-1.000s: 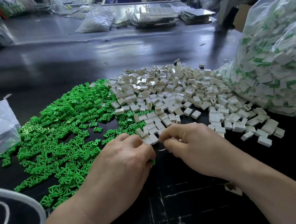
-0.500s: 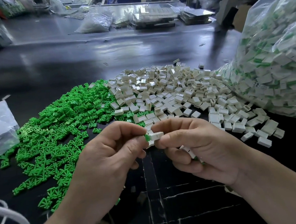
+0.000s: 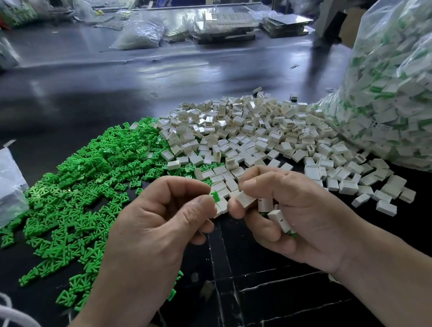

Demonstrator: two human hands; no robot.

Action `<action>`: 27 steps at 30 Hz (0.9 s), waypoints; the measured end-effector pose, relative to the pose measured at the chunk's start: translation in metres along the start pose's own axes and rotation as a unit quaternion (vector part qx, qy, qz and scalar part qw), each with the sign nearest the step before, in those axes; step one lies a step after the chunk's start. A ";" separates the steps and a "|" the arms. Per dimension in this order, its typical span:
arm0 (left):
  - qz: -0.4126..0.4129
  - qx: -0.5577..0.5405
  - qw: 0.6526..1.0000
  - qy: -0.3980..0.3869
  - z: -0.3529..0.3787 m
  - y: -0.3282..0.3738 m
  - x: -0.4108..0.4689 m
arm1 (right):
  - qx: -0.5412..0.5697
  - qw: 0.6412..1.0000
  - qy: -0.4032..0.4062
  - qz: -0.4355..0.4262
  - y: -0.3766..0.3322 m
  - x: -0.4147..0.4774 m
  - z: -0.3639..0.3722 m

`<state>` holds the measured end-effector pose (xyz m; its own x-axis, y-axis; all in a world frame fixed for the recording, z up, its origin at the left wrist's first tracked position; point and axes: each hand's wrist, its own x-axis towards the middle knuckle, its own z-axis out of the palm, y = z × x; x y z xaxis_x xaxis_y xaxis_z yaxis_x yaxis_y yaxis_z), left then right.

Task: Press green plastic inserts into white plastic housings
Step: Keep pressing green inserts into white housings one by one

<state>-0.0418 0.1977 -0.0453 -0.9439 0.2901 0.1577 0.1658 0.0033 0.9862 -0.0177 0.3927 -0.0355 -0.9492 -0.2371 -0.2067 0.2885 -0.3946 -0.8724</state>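
Green plastic insert (image 3: 215,197) sits pinched by the left hand (image 3: 162,221); the right hand (image 3: 295,208) pinches a small white plastic housing (image 3: 246,199) just beside it.

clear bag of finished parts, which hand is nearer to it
Right. The right hand, holding white housings, is left of the bag, loose housings lying between. The left hand, pinching a green insert, is farther off, beyond the right hand.
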 end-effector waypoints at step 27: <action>0.017 0.041 0.999 -0.017 0.002 0.004 -0.003 | -0.167 0.984 -0.005 -0.062 0.012 -0.001 0.004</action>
<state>-0.0383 0.1987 -0.0417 -0.9276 0.3232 0.1874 0.2213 0.0713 0.9726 -0.0129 0.3848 -0.0436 -0.9726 -0.2154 -0.0869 0.1120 -0.1073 -0.9879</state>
